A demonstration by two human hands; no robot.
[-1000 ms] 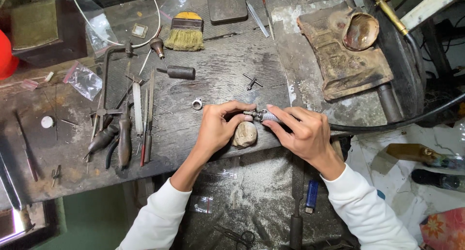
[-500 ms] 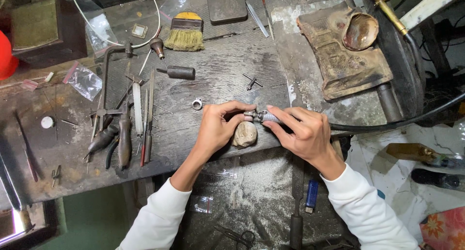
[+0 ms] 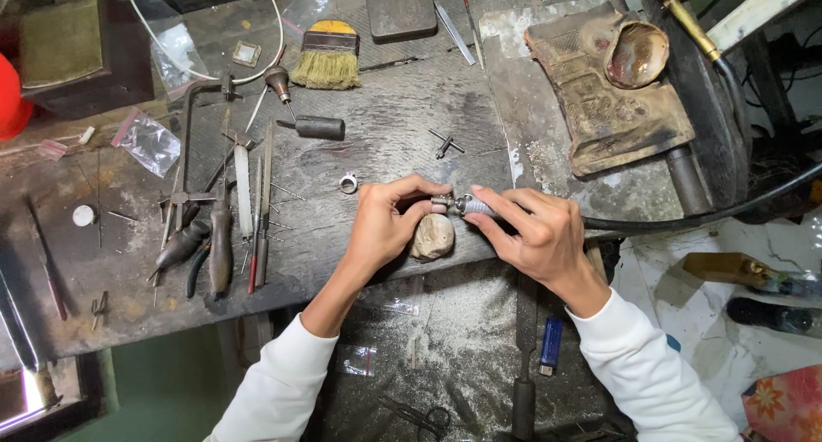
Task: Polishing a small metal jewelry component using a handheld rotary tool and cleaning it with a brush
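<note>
Now both hands (image 3: 467,224) meet — rotary handpiece (image 3: 473,206) between.

A small clear plastic bag (image 3: 147,141), crumpled and sealed with a reddish strip, is seen lying on the dark desk (image 3: 385,151) at the left, beside the hand tools. A second clear bag (image 3: 178,48) is laid further back, under a white cable. Two more small clear bags (image 3: 360,360) are seen below the desk's front edge, on a grey dusty surface. No labels, signs or screens are shown.
</note>
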